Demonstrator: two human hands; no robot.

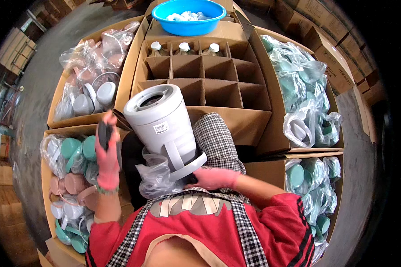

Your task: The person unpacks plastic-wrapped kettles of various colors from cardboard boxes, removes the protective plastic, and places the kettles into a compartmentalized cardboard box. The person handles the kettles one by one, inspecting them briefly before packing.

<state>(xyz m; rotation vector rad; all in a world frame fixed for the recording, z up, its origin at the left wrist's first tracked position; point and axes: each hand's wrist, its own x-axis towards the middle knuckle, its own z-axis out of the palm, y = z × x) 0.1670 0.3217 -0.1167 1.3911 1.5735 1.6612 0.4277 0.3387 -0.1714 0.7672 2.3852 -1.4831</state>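
Observation:
A white plastic jug (165, 120) with a barcode label leans across my lap, its round base with a dark central hole facing up and away from me. Its curved white handle (189, 168) is at the near end, beside a crumpled clear plastic bag (158, 175). My right hand (211, 178), in a pink and black glove, grips the jug's near end; its fingertips are partly hidden beneath it. To the left of the jug, apart from it, my gloved left hand (108, 153) is raised with fingers stretched upward, slightly blurred, seemingly holding nothing.
Ahead stands a divided carton (227, 109) with three white-capped bottles (184, 48) in its far row. Behind it sits a blue basin (189, 29) of small white parts. Open boxes of bagged pink, white and green jug parts (93, 58) flank me, green ones (298, 80) on the right.

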